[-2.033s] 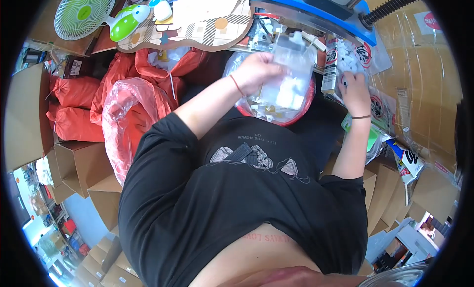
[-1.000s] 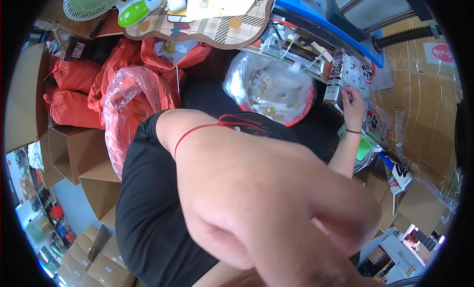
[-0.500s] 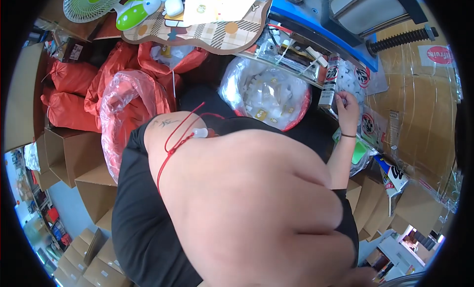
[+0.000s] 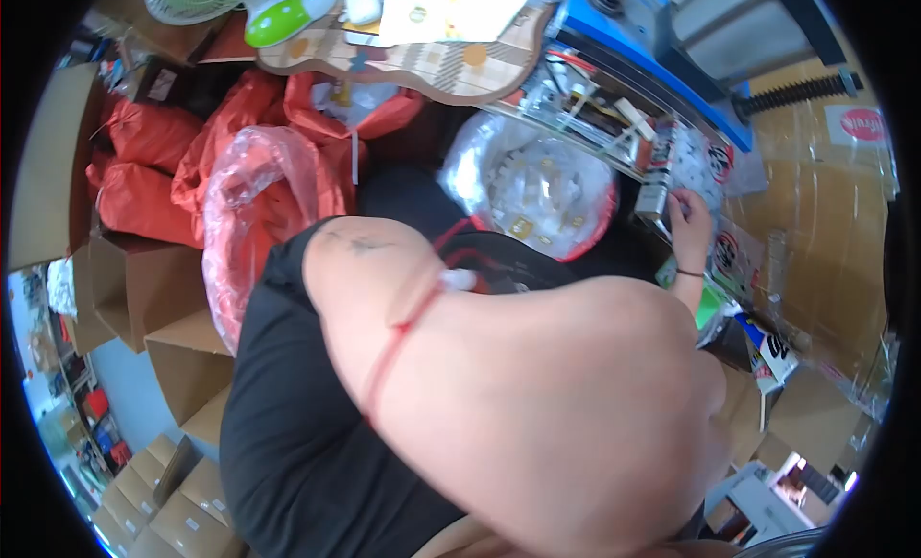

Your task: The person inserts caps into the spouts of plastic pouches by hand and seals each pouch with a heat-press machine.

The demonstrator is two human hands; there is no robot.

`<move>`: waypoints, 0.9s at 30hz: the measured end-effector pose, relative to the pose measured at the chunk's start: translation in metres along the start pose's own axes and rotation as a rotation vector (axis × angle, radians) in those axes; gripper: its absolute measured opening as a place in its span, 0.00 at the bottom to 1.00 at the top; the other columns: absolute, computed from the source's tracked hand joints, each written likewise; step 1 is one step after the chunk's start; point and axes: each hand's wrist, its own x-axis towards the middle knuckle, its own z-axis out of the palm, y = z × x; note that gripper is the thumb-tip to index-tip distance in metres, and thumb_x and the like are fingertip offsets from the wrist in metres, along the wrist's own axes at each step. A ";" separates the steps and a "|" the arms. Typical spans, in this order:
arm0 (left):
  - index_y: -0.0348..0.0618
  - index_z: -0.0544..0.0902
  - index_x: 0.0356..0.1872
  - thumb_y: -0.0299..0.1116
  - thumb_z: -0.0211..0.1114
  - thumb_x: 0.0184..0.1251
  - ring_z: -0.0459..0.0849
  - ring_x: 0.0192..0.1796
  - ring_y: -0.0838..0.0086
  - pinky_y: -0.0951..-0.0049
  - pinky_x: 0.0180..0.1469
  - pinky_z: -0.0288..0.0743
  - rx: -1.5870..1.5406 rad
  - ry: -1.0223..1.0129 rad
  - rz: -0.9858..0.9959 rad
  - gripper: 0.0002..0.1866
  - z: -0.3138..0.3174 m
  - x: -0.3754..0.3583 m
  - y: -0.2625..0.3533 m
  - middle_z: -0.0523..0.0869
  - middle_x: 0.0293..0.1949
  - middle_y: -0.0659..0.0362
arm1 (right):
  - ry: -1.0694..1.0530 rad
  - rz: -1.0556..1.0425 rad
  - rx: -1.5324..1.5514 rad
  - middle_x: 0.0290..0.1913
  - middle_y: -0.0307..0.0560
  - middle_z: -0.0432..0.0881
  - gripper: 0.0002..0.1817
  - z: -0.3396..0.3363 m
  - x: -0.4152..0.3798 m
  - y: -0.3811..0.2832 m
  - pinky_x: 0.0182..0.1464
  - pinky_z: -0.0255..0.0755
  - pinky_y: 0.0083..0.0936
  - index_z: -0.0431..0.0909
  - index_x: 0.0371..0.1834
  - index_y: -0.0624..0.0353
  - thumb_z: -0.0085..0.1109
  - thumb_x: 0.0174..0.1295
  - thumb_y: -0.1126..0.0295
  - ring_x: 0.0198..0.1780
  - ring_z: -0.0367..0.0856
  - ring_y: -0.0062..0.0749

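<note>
My right hand (image 4: pixel 689 222), with a dark band at its wrist, is at the right, beside a long narrow printed box (image 4: pixel 655 182) and against a clear bag of small white parts (image 4: pixel 693 165). Its fingers are curled together; whatever lies between them is too small to make out. Bare skin of my own body fills the middle of the view, and my left hand does not show. In front of me stands a round tub lined with clear plastic (image 4: pixel 456 160), holding small clear bags and white pieces.
Red sacks (image 4: pixel 153 208) and a red bag lined with clear plastic (image 4: pixel 216 261) stand at the left. A blue metal press (image 4: pixel 652 64) is at the upper right, near a patterned board (image 4: pixel 432 73). Cardboard boxes (image 4: pixel 197 366) stand on both sides.
The whole view has shifted, and surroundings sit slightly farther right. My bare upper body has leaned toward the right. My right hand stays near the narrow box with its fingers curled.
</note>
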 end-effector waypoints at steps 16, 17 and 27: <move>0.54 0.63 0.77 0.70 0.53 0.66 0.58 0.79 0.50 0.42 0.75 0.53 1.048 -0.016 -1.008 0.44 0.043 -0.148 -0.271 0.62 0.76 0.44 | 0.174 0.032 -0.073 0.40 0.42 0.83 0.11 -0.004 -0.010 -0.025 0.41 0.72 0.23 0.81 0.49 0.62 0.64 0.67 0.70 0.35 0.77 0.24; 0.54 0.66 0.75 0.64 0.58 0.65 0.60 0.78 0.51 0.42 0.73 0.55 1.018 -0.010 -0.938 0.41 0.049 -0.151 -0.254 0.64 0.75 0.46 | 0.177 0.038 -0.073 0.40 0.42 0.83 0.11 -0.003 -0.010 -0.023 0.41 0.72 0.23 0.81 0.49 0.62 0.64 0.67 0.70 0.35 0.77 0.24; 0.34 0.87 0.42 0.29 0.66 0.70 0.83 0.36 0.82 0.78 0.42 0.78 -0.190 0.702 -0.866 0.08 0.064 -0.124 -0.206 0.89 0.35 0.58 | 0.123 -0.157 0.324 0.44 0.44 0.81 0.10 -0.007 -0.009 -0.100 0.50 0.70 0.25 0.78 0.50 0.65 0.51 0.75 0.70 0.45 0.76 0.27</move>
